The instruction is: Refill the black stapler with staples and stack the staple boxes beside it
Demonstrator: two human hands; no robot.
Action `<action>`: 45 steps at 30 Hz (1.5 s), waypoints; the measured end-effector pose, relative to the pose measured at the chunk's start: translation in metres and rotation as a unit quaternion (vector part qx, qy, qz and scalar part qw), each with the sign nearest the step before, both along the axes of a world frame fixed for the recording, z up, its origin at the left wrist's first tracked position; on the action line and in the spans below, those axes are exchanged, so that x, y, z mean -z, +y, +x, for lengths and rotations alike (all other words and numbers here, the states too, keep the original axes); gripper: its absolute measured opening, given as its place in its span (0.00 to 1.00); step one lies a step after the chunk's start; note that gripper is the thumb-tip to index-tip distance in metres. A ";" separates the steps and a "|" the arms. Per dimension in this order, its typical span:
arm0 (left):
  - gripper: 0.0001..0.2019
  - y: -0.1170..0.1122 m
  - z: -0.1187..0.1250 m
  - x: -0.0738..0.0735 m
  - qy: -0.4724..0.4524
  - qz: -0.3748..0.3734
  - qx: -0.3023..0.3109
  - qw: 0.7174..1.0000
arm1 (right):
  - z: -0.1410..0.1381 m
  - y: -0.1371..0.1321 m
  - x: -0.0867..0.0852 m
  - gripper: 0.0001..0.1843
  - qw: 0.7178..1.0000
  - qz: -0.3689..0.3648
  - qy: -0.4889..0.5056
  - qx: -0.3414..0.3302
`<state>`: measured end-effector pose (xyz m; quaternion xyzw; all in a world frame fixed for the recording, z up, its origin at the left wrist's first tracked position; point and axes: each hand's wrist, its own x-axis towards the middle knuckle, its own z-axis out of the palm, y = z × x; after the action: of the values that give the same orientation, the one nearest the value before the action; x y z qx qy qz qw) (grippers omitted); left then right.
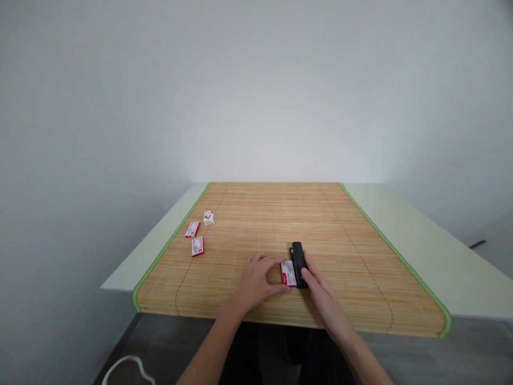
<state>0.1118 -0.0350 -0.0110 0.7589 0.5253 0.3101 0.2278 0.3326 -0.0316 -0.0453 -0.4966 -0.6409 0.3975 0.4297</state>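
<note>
A small red and white box [288, 273] lies on the bamboo mat [352, 251] near the table's front edge. My left hand [256, 280] pinches its left side between thumb and fingers. A black stapler [298, 255] lies right beside the box, on its right. My right hand [318, 289] rests on the stapler's near end, fingers closed over it.
Two more red and white boxes [193, 229] [197, 246] and a small white box [208, 217] lie at the mat's left side. The mat has a green border [172, 238] and covers a pale table [441, 246] against a white wall. A white cable [128, 366] lies on the floor.
</note>
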 end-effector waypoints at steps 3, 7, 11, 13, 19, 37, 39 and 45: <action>0.33 0.001 0.002 0.002 0.002 0.004 0.003 1.000 | -0.009 -0.002 0.005 0.33 1.000 0.021 -0.018 0.002; 0.39 -0.003 0.002 0.002 0.005 0.010 0.019 1.000 | 0.001 0.005 0.003 0.33 0.999 0.028 -0.022 0.006; 0.34 -0.009 -0.037 -0.002 0.048 0.042 -0.025 0.998 | 0.040 0.025 -0.002 0.33 0.993 0.064 -0.093 0.045; 0.28 -0.008 -0.078 -0.002 0.098 0.070 -0.114 0.986 | 0.058 0.035 -0.002 0.33 0.985 0.091 -0.135 0.063; 0.30 -0.002 -0.200 0.011 0.223 0.045 -0.315 0.921 | 0.068 0.044 0.006 0.31 0.981 0.099 -0.155 0.065; 0.22 -0.042 -0.130 -0.017 0.143 -0.158 -0.257 0.942 | 0.056 0.038 0.003 0.27 0.969 0.135 -0.197 0.055; 0.22 -0.040 -0.132 -0.017 0.140 -0.126 -0.248 0.950 | 0.055 0.037 0.001 0.27 0.968 0.139 -0.201 0.053; 0.30 -0.021 -0.131 -0.011 0.083 -0.026 -0.145 0.986 | 0.054 0.030 -0.003 0.28 0.963 0.145 -0.228 -0.016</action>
<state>-0.0195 -0.0562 -0.0001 0.6918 0.6547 0.2618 0.1555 0.3865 -0.0020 -0.0421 -0.4958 -0.7808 0.1835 0.3330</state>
